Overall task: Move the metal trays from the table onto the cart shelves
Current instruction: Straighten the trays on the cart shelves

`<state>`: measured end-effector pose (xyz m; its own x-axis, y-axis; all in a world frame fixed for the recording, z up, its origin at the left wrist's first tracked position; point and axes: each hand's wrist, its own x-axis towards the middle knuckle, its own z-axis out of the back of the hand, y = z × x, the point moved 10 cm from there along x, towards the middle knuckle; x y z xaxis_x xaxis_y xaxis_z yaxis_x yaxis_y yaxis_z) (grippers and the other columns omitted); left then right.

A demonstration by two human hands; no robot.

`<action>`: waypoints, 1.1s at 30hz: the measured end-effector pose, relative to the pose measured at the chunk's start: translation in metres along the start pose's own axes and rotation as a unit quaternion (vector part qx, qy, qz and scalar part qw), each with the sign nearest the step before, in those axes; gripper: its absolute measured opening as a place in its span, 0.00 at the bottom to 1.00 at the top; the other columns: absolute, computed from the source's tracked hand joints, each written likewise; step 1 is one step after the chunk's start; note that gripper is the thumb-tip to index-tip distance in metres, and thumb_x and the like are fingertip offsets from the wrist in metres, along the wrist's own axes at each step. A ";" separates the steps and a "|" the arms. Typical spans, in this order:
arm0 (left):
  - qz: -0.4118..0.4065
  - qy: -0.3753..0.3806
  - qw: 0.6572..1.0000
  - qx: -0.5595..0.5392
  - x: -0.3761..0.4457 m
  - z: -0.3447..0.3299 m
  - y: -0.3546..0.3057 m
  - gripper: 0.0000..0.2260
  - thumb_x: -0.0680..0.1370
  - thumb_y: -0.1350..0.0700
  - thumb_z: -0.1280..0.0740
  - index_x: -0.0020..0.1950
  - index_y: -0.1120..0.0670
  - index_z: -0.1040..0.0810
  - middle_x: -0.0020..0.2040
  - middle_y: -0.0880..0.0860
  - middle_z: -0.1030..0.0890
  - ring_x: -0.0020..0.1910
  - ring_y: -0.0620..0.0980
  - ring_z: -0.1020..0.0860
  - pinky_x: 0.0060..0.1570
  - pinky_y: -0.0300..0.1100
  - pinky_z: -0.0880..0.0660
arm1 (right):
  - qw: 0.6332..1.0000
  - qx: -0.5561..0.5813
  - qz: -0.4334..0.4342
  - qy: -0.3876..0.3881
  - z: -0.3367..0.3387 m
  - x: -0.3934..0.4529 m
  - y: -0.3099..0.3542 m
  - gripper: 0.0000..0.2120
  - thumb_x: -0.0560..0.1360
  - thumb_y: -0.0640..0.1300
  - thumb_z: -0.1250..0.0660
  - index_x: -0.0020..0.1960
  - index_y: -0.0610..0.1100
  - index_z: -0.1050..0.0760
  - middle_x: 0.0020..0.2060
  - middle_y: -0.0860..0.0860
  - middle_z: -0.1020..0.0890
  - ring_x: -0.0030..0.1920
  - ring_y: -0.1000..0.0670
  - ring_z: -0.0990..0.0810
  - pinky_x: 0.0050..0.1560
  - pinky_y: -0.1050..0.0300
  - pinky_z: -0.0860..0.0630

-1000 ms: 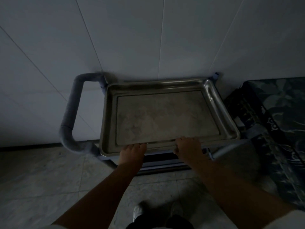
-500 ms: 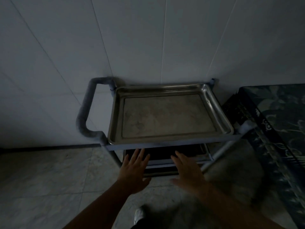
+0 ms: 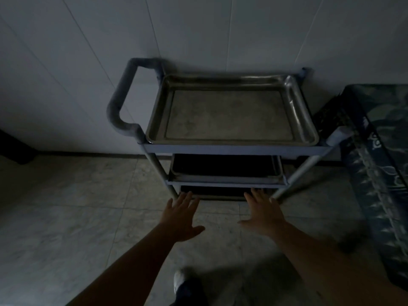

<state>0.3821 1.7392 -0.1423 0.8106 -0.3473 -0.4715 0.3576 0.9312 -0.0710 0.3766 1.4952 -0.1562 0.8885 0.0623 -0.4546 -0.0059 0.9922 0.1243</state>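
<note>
left hand [image 3: 181,217]: grip empty, fingers spread, palm down; right hand [image 3: 264,214]: same | both forearms extended forward

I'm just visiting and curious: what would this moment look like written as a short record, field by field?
setting: dim room, tiled floor, pale wall
cart: three-shelf cart against the wall, handle on its left end
top shelf: metal tray, empty
middle shelf: second tray, contents too dark to tell
bottom shelf: mostly hidden
left hand: open, fingers spread, holding nothing
right hand: open, holding nothing
right edge: patterned cloth
</note>
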 end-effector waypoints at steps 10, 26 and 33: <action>-0.051 -0.068 0.996 0.036 0.197 -0.061 0.027 0.47 0.70 0.25 0.43 0.79 0.46 0.60 0.81 0.53 0.57 0.79 0.56 0.58 0.74 0.62 0.52 | 0.998 -0.011 0.006 -0.066 -0.060 0.182 -0.013 0.53 0.63 0.71 0.34 0.77 0.51 0.56 0.78 0.48 0.56 0.77 0.44 0.55 0.72 0.36 0.49; -0.047 -0.307 0.936 0.162 0.319 -0.142 0.096 0.47 0.65 0.34 0.28 0.77 0.48 0.44 0.61 0.56 0.27 0.57 0.58 0.27 0.55 0.50 0.31 | 0.945 -0.114 0.053 -0.303 -0.146 0.317 0.006 0.42 0.55 0.67 0.27 0.63 0.53 0.37 0.54 0.49 0.26 0.54 0.42 0.29 0.53 0.46 0.35; -0.048 -0.322 0.936 0.132 0.319 -0.141 0.104 0.43 0.67 0.34 0.30 0.76 0.48 0.42 0.60 0.56 0.27 0.57 0.59 0.27 0.54 0.52 0.32 | 0.943 -0.102 0.039 -0.315 -0.144 0.315 0.012 0.35 0.59 0.66 0.29 0.60 0.54 0.36 0.54 0.51 0.25 0.54 0.44 0.28 0.52 0.46 0.35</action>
<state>0.6127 1.7406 -0.4240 0.8502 -0.5019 0.1588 0.4763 0.8619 0.1739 0.5902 1.5423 -0.4245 0.9777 0.1229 0.1703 -0.1133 0.9914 -0.0650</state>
